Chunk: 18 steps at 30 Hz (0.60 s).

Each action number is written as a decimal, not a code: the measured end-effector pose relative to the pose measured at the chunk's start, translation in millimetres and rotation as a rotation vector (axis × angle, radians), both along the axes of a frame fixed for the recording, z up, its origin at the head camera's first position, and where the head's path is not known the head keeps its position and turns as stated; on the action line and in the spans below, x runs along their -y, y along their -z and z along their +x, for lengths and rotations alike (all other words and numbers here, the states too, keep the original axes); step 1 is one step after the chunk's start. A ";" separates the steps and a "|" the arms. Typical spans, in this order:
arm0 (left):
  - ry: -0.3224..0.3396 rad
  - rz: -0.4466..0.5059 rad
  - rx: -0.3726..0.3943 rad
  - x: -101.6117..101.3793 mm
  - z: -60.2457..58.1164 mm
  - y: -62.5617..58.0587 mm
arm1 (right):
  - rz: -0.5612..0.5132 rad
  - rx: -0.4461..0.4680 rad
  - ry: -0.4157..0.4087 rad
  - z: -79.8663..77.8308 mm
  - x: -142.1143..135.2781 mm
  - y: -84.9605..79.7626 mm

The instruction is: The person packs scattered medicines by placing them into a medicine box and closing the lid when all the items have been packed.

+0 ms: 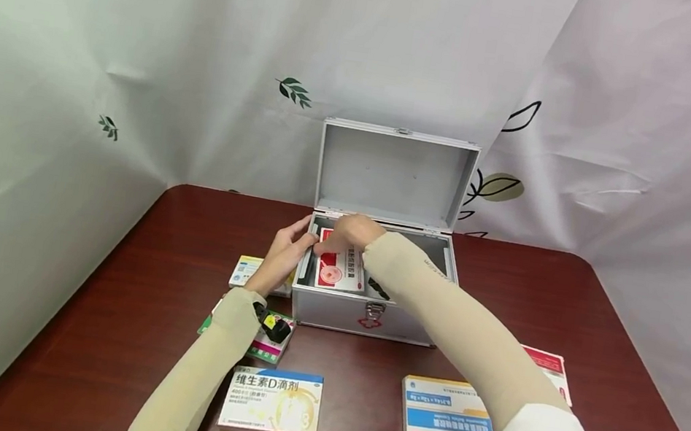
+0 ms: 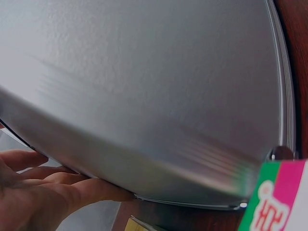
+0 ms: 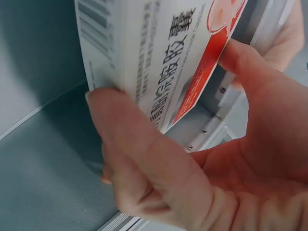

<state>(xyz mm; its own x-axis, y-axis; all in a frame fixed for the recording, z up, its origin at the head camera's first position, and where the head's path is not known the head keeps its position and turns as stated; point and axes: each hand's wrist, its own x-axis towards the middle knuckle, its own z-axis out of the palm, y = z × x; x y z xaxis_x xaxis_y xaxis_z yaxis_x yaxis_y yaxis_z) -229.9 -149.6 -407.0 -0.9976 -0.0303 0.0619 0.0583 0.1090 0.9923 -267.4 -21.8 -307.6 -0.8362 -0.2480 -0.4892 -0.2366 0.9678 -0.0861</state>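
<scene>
In the head view, a silver metal case [image 1: 328,312] stands with its lid [image 1: 397,178] raised. Over its left side, my right hand [image 1: 349,233] holds a white and red medicine box [image 1: 344,274] inside the case. The right wrist view shows the thumb and fingers [image 3: 144,139] on opposite edges of this medicine box [image 3: 175,57]. My left hand [image 1: 282,257] rests at the case's left rim, its thumb by the top edge. In the left wrist view, the fingers [image 2: 91,190] lie fairly straight against the silver wall [image 2: 159,96].
A white and blue medicine box [image 1: 271,411] lies at front left, another [image 1: 446,415] at front right. A red and white box [image 1: 552,373] is partly behind the right sleeve. Beside the case's left are a yellow and white box [image 1: 242,271] and a green and magenta box [image 1: 269,348].
</scene>
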 end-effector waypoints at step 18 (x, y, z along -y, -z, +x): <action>0.005 0.011 -0.031 0.6 1.2 -0.1 | -0.049 0.114 0.018 -5.3 4.9 20.5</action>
